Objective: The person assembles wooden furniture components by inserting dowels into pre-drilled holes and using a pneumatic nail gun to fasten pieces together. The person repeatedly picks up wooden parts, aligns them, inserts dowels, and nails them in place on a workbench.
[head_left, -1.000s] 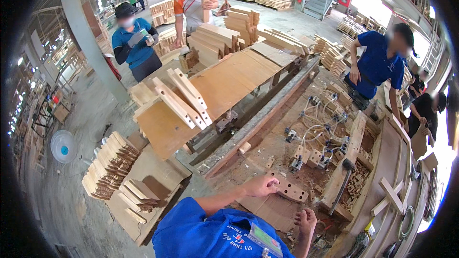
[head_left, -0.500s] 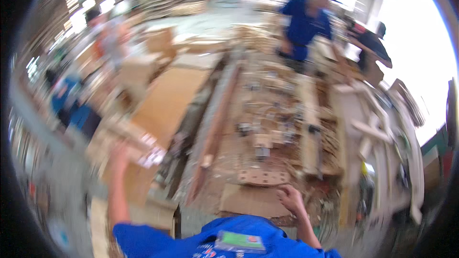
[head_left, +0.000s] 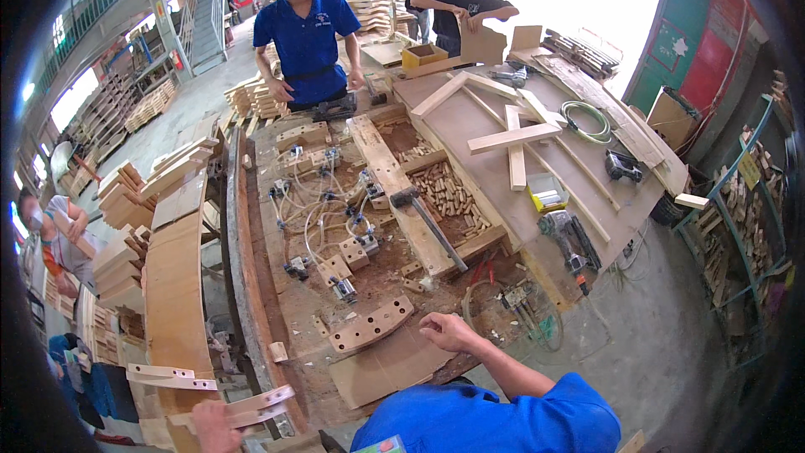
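Note:
At the lower left my left hand (head_left: 216, 429), slightly blurred, is closed on a pair of wooden slats (head_left: 262, 407) with dark holes near their ends. Its fingertips are partly hidden. My right hand (head_left: 446, 332) hovers over a sheet of brown cardboard (head_left: 390, 367), its fingers curled inward and nothing visible in them. Just left of that hand, a curved wooden piece (head_left: 373, 325) with a row of holes lies at the cardboard's far edge. Another pair of drilled slats (head_left: 172, 377) rests beyond my left hand.
Clamps with air hoses (head_left: 331, 210) spread over the bench. A hammer (head_left: 429, 231) lies across a plank beside a bin of dowels (head_left: 453, 201). At right, a table (head_left: 579, 193) carries a wooden frame and power tools. A co-worker in blue (head_left: 309, 42) stands at the far side.
My view has swung, so the bench appears further left and is sharper. My left hand and its slats now sit lower in the picture. My right hand stays curled near the cardboard.

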`<state>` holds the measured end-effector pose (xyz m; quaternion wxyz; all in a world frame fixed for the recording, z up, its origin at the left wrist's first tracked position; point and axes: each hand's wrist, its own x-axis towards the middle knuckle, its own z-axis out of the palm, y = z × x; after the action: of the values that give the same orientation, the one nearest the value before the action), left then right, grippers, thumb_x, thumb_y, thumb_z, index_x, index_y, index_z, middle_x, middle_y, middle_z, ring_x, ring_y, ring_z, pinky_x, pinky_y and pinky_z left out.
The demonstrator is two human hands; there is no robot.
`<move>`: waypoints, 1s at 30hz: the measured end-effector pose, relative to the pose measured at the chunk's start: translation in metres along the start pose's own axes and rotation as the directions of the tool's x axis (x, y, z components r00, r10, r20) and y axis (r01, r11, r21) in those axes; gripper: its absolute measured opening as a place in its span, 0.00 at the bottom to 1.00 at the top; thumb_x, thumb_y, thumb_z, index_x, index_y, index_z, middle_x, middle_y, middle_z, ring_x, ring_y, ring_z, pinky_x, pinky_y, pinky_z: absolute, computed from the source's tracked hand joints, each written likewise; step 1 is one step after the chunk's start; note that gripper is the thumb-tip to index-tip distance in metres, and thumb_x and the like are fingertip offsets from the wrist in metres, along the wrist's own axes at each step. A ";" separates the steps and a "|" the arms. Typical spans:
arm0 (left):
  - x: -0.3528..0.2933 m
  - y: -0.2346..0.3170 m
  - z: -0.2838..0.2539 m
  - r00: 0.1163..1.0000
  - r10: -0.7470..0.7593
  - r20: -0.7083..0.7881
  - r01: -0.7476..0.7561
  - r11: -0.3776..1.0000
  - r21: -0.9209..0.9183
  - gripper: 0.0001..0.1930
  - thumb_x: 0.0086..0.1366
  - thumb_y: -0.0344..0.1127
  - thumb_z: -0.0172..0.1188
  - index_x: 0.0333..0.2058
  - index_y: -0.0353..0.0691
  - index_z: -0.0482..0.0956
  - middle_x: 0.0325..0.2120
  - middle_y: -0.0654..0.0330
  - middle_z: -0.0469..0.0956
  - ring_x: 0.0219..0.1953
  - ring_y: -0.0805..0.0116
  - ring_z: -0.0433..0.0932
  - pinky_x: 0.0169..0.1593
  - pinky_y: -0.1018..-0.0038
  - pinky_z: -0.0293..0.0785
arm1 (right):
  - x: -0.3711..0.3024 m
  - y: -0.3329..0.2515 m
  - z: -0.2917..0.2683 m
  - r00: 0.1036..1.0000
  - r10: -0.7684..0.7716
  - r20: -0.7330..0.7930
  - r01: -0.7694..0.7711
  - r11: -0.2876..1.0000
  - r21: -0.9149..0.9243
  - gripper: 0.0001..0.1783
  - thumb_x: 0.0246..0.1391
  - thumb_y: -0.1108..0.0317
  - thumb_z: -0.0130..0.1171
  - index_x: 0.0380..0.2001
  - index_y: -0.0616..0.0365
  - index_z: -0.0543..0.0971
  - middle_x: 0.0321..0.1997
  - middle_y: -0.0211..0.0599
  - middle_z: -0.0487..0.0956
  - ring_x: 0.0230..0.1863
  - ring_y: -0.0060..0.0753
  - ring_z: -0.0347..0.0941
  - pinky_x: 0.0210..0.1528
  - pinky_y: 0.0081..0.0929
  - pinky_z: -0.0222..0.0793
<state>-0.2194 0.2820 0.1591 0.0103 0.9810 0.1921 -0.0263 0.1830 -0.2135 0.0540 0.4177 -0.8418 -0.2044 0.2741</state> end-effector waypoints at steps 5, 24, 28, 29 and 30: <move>0.049 0.192 -0.037 0.987 0.161 0.017 -0.152 0.954 -0.257 0.30 0.58 0.54 0.75 0.50 0.40 0.77 0.42 0.47 0.81 0.46 0.44 0.81 0.50 0.51 0.77 | 0.023 0.005 -0.026 0.999 -0.028 0.017 0.029 0.999 -0.041 0.24 0.65 0.52 0.66 0.57 0.57 0.82 0.45 0.45 0.88 0.47 0.41 0.85 0.53 0.39 0.80; 0.132 0.350 0.109 0.946 0.284 0.158 -0.238 0.937 -0.257 0.28 0.52 0.57 0.77 0.42 0.46 0.77 0.36 0.58 0.78 0.41 0.54 0.82 0.41 0.56 0.79 | 0.089 0.058 -0.145 0.956 0.060 -0.288 -0.053 0.998 0.034 0.17 0.62 0.61 0.69 0.50 0.57 0.86 0.40 0.39 0.88 0.42 0.29 0.84 0.48 0.33 0.81; 0.144 0.360 0.120 0.941 0.279 0.190 -0.234 0.945 -0.228 0.28 0.51 0.55 0.77 0.43 0.45 0.77 0.37 0.57 0.78 0.41 0.54 0.81 0.42 0.56 0.77 | 0.152 0.064 -0.178 0.898 -0.006 -0.441 -0.072 0.984 -0.160 0.19 0.62 0.57 0.67 0.50 0.58 0.85 0.41 0.50 0.87 0.45 0.50 0.85 0.50 0.43 0.80; 0.150 0.363 0.122 0.940 0.286 0.184 -0.240 0.942 -0.235 0.28 0.51 0.55 0.77 0.43 0.46 0.77 0.37 0.57 0.77 0.42 0.53 0.80 0.43 0.56 0.76 | 0.172 0.072 -0.185 0.885 0.009 -0.466 -0.098 0.981 -0.167 0.19 0.62 0.57 0.67 0.50 0.58 0.84 0.42 0.51 0.87 0.46 0.51 0.85 0.51 0.44 0.80; 0.154 0.364 0.126 0.940 0.293 0.176 -0.247 0.938 -0.242 0.29 0.51 0.55 0.77 0.44 0.46 0.77 0.37 0.57 0.76 0.42 0.53 0.80 0.44 0.55 0.76 | 0.191 0.079 -0.192 0.870 0.023 -0.492 -0.123 0.977 -0.172 0.19 0.62 0.57 0.67 0.50 0.57 0.84 0.43 0.52 0.87 0.48 0.52 0.85 0.52 0.45 0.79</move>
<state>0.0548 -0.0012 0.0290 0.1404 0.9828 0.0546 -0.1067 0.4604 -0.2623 0.0305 0.3593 -0.9280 -0.0868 0.0470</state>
